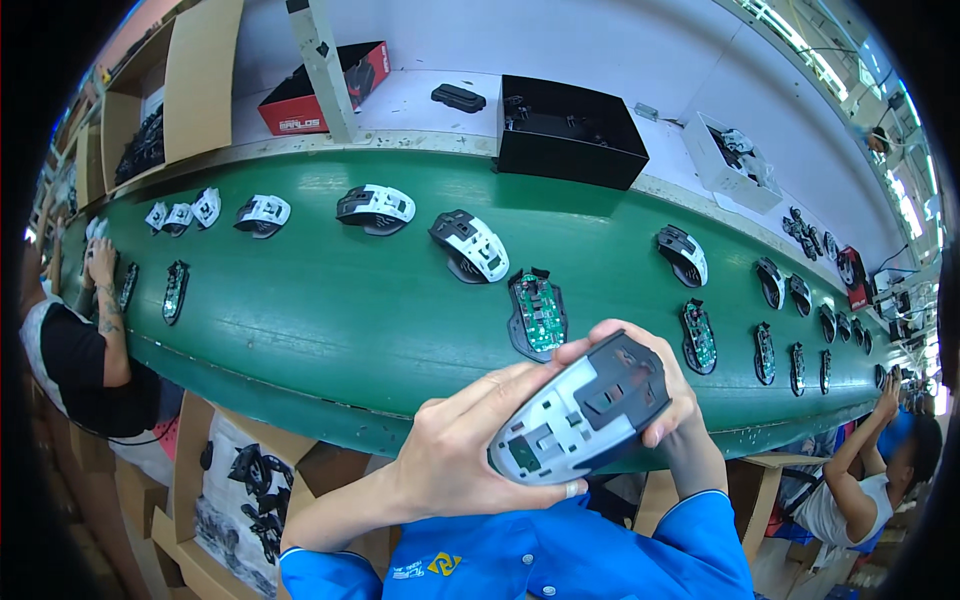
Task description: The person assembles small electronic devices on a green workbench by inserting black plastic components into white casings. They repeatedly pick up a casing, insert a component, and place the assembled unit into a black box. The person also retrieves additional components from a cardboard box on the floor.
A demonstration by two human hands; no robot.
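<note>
Between my two hands I hold a computer mouse shell [582, 408], white on one half and dark grey on the other, above the near edge of the green belt. My left hand [462, 430] grips its white end, with the thumb along the lower side. Around the dark end wraps my right hand [672, 385], its thumb at the upper edge. Just beyond lies a mouse base with a green circuit board [540, 312], partly covered by my fingers. Farther off on the belt rests a similar white and grey shell [470, 246].
The green belt [330, 290] carries several more shells and circuit-board bases. Behind it stand a black box [570, 135], a red box [300, 105] and a white box [730, 165]. A carton of black parts [190, 490] sits at lower left. Co-workers are at both sides.
</note>
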